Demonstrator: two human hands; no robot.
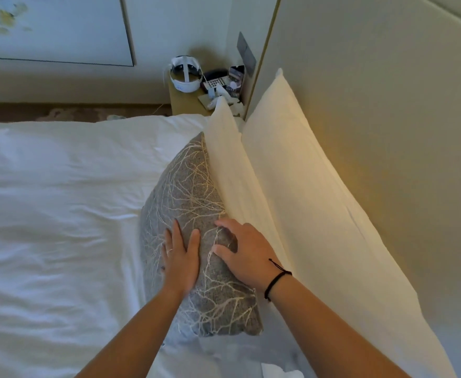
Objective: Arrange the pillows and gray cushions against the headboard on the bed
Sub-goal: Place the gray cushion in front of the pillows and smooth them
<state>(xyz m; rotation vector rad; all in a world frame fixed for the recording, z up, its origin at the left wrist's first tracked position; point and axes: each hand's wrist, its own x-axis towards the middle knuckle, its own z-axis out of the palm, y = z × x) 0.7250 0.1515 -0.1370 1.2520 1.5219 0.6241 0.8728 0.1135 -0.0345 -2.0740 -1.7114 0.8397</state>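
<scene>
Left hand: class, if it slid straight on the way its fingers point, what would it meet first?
The left hand lies flat on the gray cushion, fingers pointing up along it. Going straight on, it would probably just travel over more of the cushion, perhaps then reaching the front white pillow; depth is unclear.

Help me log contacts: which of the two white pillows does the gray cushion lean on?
The front pillow, next to the gray cushion. The back pillow stands behind it against the headboard, apart from the cushion.

**One head-worn view, looking down along the bed**

A single wide-angle camera looks forward and down from above the bed (pixel 60 214), close over both forearms, facing along the headboard (pixel 374 132) toward the far nightstand (pixel 185 105). No second view.
</scene>
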